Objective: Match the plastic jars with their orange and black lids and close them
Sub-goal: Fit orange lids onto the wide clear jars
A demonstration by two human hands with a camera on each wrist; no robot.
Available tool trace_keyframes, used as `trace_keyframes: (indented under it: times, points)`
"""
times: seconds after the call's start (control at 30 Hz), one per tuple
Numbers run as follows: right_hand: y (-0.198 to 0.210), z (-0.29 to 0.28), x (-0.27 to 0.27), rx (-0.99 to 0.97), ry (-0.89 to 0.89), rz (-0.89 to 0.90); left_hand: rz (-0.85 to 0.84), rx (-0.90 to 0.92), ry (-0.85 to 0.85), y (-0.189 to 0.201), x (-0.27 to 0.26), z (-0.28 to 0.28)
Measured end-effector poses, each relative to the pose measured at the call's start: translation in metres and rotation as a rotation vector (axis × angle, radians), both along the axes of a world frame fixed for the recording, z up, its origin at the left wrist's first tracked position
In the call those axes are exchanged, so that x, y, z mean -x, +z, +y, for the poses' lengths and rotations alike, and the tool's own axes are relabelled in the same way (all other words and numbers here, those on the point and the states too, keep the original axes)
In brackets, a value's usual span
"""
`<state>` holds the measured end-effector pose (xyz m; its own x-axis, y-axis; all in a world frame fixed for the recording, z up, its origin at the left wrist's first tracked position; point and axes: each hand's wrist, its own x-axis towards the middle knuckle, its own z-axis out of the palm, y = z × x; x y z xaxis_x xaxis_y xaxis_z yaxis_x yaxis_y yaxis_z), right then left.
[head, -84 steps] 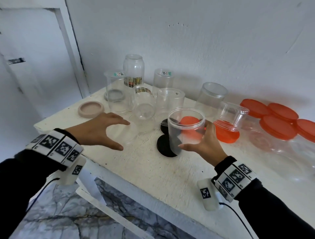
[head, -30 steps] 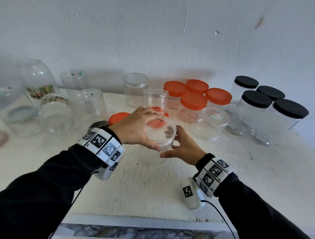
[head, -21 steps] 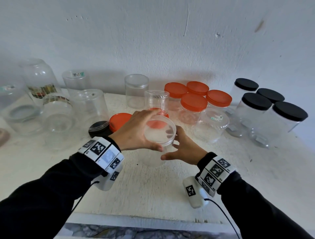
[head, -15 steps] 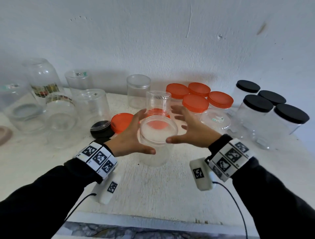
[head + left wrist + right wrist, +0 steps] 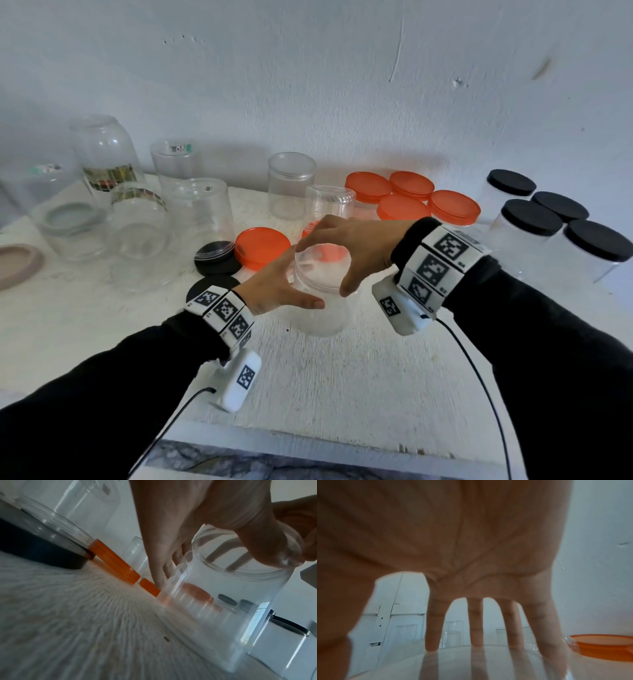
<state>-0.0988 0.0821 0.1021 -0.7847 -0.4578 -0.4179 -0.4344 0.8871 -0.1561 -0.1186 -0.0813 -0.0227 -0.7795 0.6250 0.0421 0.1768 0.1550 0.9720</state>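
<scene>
Both forearms reach in from the table's (image 5: pixel 342 383) near edge and meet over one clear open jar (image 5: pixel 322 308) standing upright mid-table. Left hand (image 5: pixel 274 287) lies along the jar's left side, thumb stretched across its front just under the rim — fingers (image 5: pixel 159 566) straight, pointing down past the far wall toward an orange lid (image 5: pixel 149 587). Right hand (image 5: pixel 356 245) arches over the mouth from the right, palm down, fingers (image 5: pixel 435 627) spread and extended, tips at the far rim, thumb hooked at the near rim. Whether it actually grips — cannot tell.
</scene>
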Motion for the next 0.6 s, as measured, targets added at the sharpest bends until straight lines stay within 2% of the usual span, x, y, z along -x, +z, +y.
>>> trace_keyframes:
  times: [0.33, 0.4, 0.53, 0.6]
  points:
    - [-0.010, -0.011, -0.010, -0.183, -0.154, 0.314, -0.011, 0.006, 0.053, -0.002, -0.004, 0.000]
    - [-0.009, -0.011, -0.011, -0.172, -0.151, 0.274, -0.012, 0.007, 0.059, -0.002, -0.004, 0.000]
    - [0.000, -0.008, -0.008, -0.066, -0.051, 0.013, 0.034, 0.039, 0.052, 0.000, -0.004, 0.000]
    - [-0.002, -0.008, -0.007, -0.089, -0.041, 0.028, 0.031, 0.036, 0.046, 0.000, -0.004, 0.000]
